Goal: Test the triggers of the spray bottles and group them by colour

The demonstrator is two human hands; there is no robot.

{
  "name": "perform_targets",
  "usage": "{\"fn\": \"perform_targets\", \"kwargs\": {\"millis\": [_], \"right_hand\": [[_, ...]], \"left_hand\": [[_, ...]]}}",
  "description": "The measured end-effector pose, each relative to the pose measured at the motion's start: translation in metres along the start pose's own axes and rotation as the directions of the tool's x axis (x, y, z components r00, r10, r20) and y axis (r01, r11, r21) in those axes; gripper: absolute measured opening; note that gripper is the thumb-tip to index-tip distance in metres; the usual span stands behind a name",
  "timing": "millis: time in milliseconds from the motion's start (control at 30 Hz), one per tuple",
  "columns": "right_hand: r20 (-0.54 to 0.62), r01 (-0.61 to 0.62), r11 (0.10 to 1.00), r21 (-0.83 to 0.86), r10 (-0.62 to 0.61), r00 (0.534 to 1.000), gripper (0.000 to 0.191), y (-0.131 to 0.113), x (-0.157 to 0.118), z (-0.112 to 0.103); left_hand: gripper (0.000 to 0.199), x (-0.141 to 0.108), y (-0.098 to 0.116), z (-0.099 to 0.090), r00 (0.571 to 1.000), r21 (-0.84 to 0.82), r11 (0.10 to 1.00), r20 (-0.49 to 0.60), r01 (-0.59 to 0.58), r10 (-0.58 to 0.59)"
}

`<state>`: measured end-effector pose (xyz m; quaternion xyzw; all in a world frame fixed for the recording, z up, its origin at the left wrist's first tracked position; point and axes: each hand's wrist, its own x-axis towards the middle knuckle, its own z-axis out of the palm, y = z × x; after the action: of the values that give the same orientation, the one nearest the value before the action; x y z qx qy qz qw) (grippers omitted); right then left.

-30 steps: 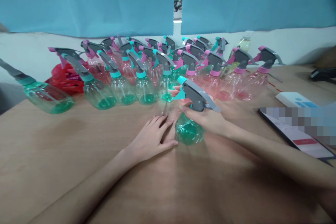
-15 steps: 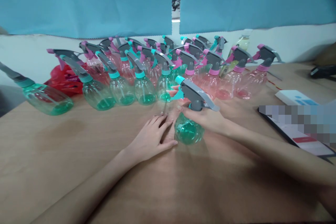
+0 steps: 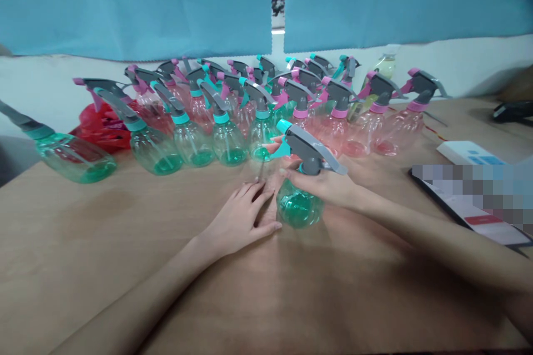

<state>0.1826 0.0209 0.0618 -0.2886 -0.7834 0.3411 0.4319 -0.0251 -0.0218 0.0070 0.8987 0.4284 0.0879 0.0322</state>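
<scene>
My right hand (image 3: pixel 328 186) is wrapped round the neck of a green spray bottle (image 3: pixel 300 205) with a grey head and teal nozzle. The bottle stands upright with its nozzle pointing left; some of my fingers are hidden behind it. Just left of it, my left hand (image 3: pixel 239 219) lies flat on the wooden table (image 3: pixel 233 305), fingers spread and holding nothing. Beyond my hands is a front row of more spray bottles, among them a green one (image 3: pixel 230 144) and a pink one (image 3: pixel 333 136).
More spray bottles crowd behind the front row. A red plastic bag (image 3: pixel 100 130) lies behind the green bottles at left. To the right are a white box (image 3: pixel 470 154), a dark-edged flat item (image 3: pixel 485 222), partly blurred, and a black object (image 3: pixel 514 112). Blue curtains (image 3: pixel 137 5) hang behind.
</scene>
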Motion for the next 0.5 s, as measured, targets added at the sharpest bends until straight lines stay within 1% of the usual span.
{"fn": "perform_targets", "kwargs": {"millis": [200,500], "right_hand": [[-0.005,-0.048,0.999,0.005,0.048,0.999,0.048,0.0036,-0.0028,-0.0001],[-0.038,-0.019,0.996,0.082,0.023,0.999,0.033,0.0012,0.0007,-0.0002]], "left_hand": [[0.068,-0.0003,0.0006,-0.0014,1.000,-0.007,1.000,0.009,0.005,-0.005],[0.067,-0.0009,0.0004,-0.0013,1.000,-0.026,1.000,0.008,0.014,-0.014]]}}
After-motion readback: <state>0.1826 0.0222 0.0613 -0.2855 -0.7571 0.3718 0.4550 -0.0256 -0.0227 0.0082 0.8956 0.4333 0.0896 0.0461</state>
